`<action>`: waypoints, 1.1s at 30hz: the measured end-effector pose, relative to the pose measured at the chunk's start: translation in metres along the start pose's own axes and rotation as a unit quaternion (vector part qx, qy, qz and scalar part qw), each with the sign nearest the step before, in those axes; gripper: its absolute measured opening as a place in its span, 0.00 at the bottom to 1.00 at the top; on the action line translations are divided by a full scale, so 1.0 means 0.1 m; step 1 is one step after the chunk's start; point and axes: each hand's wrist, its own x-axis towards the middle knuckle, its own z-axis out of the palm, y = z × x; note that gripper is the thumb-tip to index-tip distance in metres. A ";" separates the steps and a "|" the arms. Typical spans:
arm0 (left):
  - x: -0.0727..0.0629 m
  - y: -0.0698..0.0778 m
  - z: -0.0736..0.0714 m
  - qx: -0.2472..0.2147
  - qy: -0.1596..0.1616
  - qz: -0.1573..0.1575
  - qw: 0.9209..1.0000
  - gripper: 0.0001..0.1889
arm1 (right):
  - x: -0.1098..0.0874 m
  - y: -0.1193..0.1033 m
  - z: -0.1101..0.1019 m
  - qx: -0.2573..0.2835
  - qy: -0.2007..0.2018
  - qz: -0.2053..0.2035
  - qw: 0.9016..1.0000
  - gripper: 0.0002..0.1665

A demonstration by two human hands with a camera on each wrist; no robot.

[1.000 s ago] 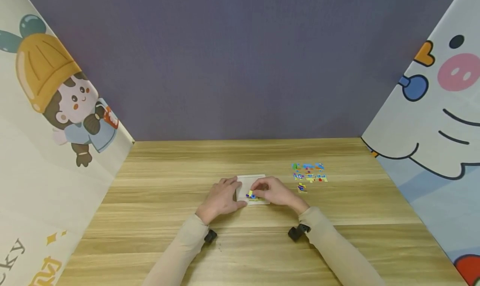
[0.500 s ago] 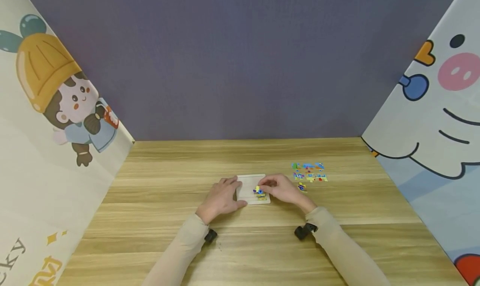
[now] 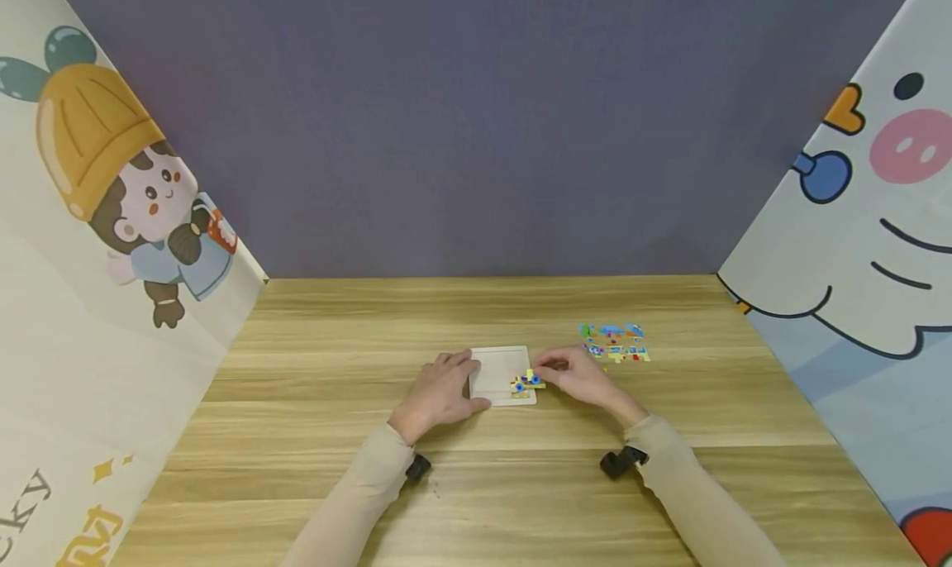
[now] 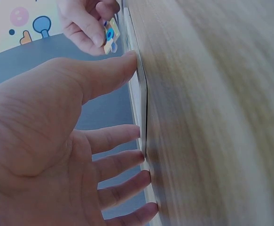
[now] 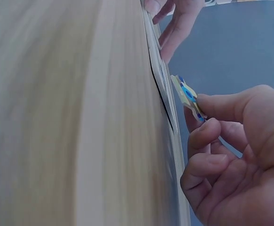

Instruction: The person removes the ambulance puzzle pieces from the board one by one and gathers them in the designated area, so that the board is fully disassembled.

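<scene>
A flat white puzzle tray (image 3: 491, 369) with a raised rim lies on the table. My left hand (image 3: 439, 392) rests at its left side, fingers spread and nearly straight, with thumb and fingertips touching the rim in the left wrist view. Between thumb and fingers, my right hand (image 3: 583, 373) pinches a yellow and blue puzzle piece (image 3: 532, 378) over the tray's right edge. The right wrist view has this puzzle piece (image 5: 187, 94) tilted and raised off the tray. Another yellow and blue puzzle piece (image 3: 518, 388) sits in the tray's lower right corner.
Several loose colourful puzzle pieces (image 3: 613, 335) lie in rows on the wooden table (image 3: 335, 344), right of the tray. A dark panel (image 3: 491, 137) stands at the back, with printed cartoon panels on both sides.
My right hand has moved to the right with the pinched puzzle piece, from the tray's middle to its right edge. The piece in the lower right corner now shows more. My left hand stays put.
</scene>
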 end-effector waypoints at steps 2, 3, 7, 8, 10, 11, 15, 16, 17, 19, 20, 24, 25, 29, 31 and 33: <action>0.00 0.00 0.00 0.001 0.001 0.001 1.000 0.38 | -0.02 0.03 -0.03 -0.002 0.002 0.001 1.000 0.12; -0.01 0.00 0.00 0.001 0.001 0.001 1.000 0.38 | -0.02 0.05 -0.05 -0.004 0.004 0.001 1.000 0.13; -0.01 0.00 0.00 0.001 0.003 0.003 1.000 0.38 | -0.06 0.12 -0.12 -0.014 0.012 0.007 1.000 0.12; -0.01 0.00 0.00 0.001 0.004 0.003 1.000 0.38 | -0.08 0.14 -0.14 -0.014 0.014 0.007 1.000 0.12; -0.01 0.00 0.00 0.002 0.004 0.003 1.000 0.38 | -0.11 0.17 -0.19 -0.013 0.017 0.012 1.000 0.13; 0.00 0.00 0.00 0.002 0.004 0.002 1.000 0.38 | -0.13 0.19 -0.21 -0.011 0.019 0.016 1.000 0.13; 0.00 -0.01 0.01 0.004 0.005 0.004 1.000 0.38 | -0.20 0.25 -0.31 -0.005 0.025 0.032 0.999 0.16; 0.00 -0.01 0.01 0.006 0.003 0.004 1.000 0.38 | -0.22 0.27 -0.33 -0.004 0.027 0.035 0.999 0.16; 0.00 -0.01 0.01 0.005 0.005 0.005 1.000 0.38 | -0.23 0.29 -0.36 -0.002 0.029 0.038 0.999 0.16; 0.00 -0.01 0.01 0.003 0.008 0.007 1.000 0.38 | -0.26 0.33 -0.41 0.004 0.036 0.044 0.998 0.16; 0.00 -0.01 0.01 0.001 0.007 0.006 1.000 0.38 | -0.28 0.34 -0.44 0.006 0.038 0.048 0.998 0.17; -0.01 0.00 0.01 -0.001 0.008 0.005 1.000 0.37 | -0.34 0.42 -0.54 0.017 0.052 0.063 0.997 0.18; 0.00 0.00 0.01 -0.001 0.008 0.005 1.000 0.37 | -0.36 0.45 -0.56 0.019 0.056 0.066 0.996 0.18; 0.00 -0.01 0.02 0.000 0.008 0.004 1.000 0.38 | -0.41 0.52 -0.66 0.013 0.070 0.070 0.995 0.19; 0.00 -0.01 0.02 0.000 0.007 0.003 1.000 0.38 | -0.44 0.55 -0.70 0.004 0.075 0.074 0.994 0.19; 0.00 -0.01 0.02 -0.001 0.007 0.003 1.000 0.38 | -0.47 0.57 -0.74 -0.005 0.080 0.080 0.994 0.19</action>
